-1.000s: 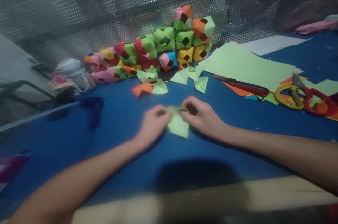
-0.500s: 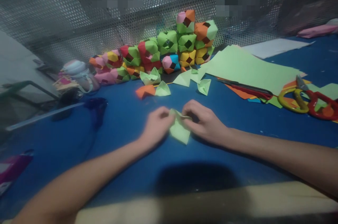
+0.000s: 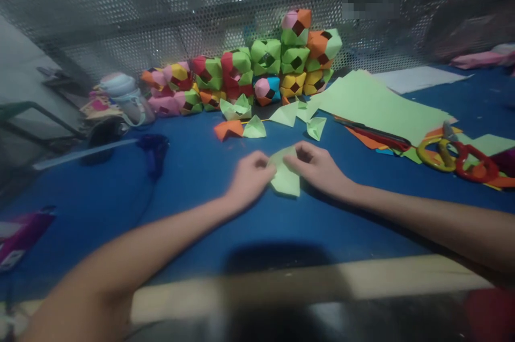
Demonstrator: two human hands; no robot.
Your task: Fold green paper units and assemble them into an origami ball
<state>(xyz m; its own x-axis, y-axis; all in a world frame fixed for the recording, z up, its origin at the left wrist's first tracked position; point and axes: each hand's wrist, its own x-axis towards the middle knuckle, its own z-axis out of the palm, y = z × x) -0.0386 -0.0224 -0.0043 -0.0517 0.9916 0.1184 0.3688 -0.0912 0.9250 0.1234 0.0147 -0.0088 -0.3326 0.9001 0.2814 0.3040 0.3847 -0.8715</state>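
A light green folded paper piece (image 3: 285, 176) lies on the blue table (image 3: 193, 191) between my hands. My left hand (image 3: 250, 178) pinches its left edge with curled fingers. My right hand (image 3: 317, 166) presses and pinches its upper right part, fingers bent. Just beyond lie small folded pieces: an orange one (image 3: 227, 129) and several green ones (image 3: 255, 128).
A stack of multicoloured paper cubes (image 3: 257, 71) stands against a perforated metal screen (image 3: 120, 14). Green paper sheets (image 3: 374, 103) and coloured scraps lie at right, with yellow and red scissors (image 3: 458, 155). A ruler (image 3: 84, 153) and a dark blue tool (image 3: 155, 151) lie at left.
Both hands and the green piece have stayed together; the view drifted left and down a little, so everything sits slightly higher and further right. The fingers shifted on the paper.
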